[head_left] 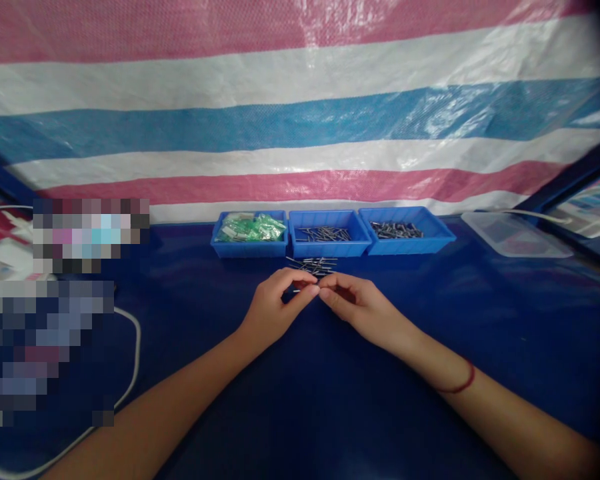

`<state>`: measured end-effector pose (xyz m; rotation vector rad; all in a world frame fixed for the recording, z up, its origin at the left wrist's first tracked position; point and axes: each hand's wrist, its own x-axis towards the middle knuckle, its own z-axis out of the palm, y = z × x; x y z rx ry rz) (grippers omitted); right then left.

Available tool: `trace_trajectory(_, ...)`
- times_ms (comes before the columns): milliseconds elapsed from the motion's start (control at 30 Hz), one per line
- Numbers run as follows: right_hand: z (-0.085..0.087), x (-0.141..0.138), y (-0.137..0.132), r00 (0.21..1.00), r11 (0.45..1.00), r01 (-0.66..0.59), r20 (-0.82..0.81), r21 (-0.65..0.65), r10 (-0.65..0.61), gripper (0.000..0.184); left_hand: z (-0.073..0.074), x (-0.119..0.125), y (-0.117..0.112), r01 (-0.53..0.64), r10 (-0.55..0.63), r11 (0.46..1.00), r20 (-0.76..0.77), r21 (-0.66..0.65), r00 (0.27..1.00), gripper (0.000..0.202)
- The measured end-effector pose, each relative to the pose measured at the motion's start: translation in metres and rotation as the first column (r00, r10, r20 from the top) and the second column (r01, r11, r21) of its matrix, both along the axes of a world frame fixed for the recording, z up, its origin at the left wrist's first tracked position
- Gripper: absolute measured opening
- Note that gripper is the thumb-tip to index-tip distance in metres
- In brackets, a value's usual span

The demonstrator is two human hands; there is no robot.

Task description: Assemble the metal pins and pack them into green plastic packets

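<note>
My left hand (280,299) and my right hand (359,303) meet fingertip to fingertip above the blue table. Between the left thumb and forefinger I pinch a thin metal pin (297,291), of which a short pale length shows. The right thumb and fingers are pressed together at the same spot; what they grip is hidden. Just beyond my fingers lies a loose pile of metal pins (316,265). Behind it, the middle blue bin (330,249) holds many similar thin pins (325,234).
The left blue bin (250,249) contains green-and-clear plastic packets (253,227). Short dark metal pieces (396,230) fill part of the right blue bin (410,245). A clear plastic lid (517,235) lies at the right. A white cable (138,347) curves along the left; a striped sheet (300,127) hangs behind.
</note>
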<state>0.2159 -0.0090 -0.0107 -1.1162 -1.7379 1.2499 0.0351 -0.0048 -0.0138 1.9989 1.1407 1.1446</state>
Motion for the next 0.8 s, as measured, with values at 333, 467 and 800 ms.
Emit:
trace_trajectory(333,0.0017,-0.0021,-0.0014,0.988,0.975,-0.031,-0.154,-0.219,-0.003,0.031,-0.0019,-0.0018,0.0015,-0.030,0.031,0.997,0.006,-0.067,1.000,0.012)
trace_trajectory(467,0.0010,-0.0022,-0.0020,0.992,0.979,-0.059,-0.118,-0.193,0.036,0.028,-0.0035,-0.0024,0.0016,-0.036,0.037,0.997,0.010,-0.065,0.999,0.011)
trace_trajectory(800,0.0007,-0.0009,-0.0008,0.995,0.994,0.102,-0.002,0.031,-0.102,0.016,-0.0036,-0.0017,0.0026,-0.028,0.028,0.999,0.009,-0.038,1.000,0.009)
